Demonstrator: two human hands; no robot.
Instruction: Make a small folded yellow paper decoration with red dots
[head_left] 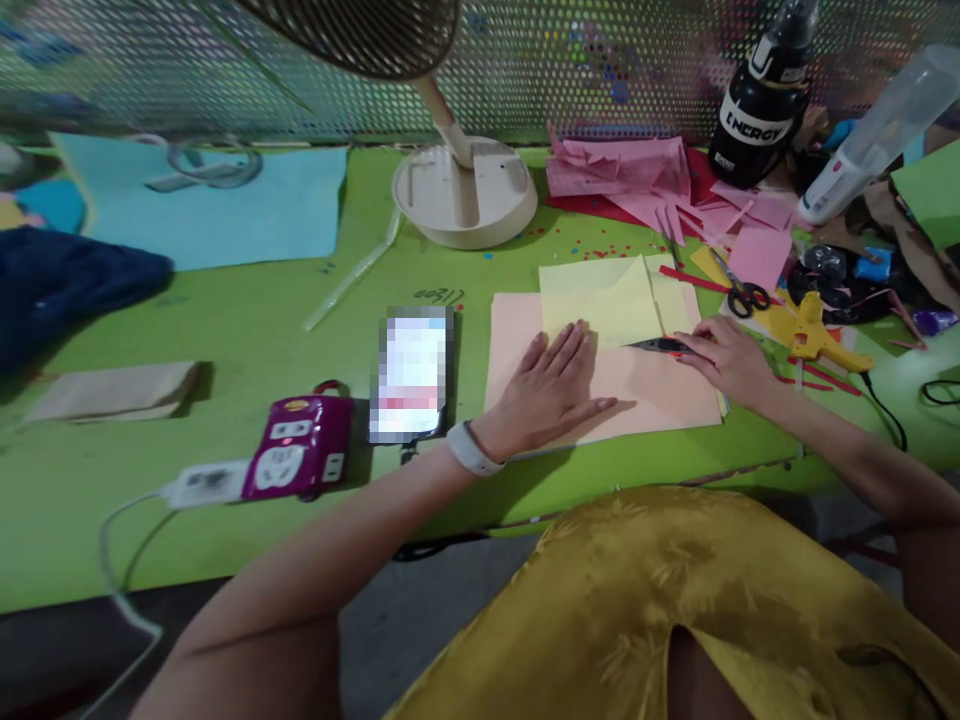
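My left hand (551,385) lies flat with its fingers spread on a peach paper sheet (652,400), its fingertips by the lower edge of a pale yellow sheet (596,300). The yellow sheet rests on top of the peach stack and has a raised fold near its right side. In my right hand (720,355) is a slim dark utility knife (660,345) with orange marks, its pointed end towards the left. It lies low over the papers, near the yellow sheet's lower right corner. My fingers partly hide its handle.
Left of the papers are a phone (412,375) and a purple power strip (300,445). Behind stands a fan base (465,195). Scissors (746,298), a yellow glue gun (817,335), pink paper scraps (622,170) and a black bottle (757,125) crowd the right side.
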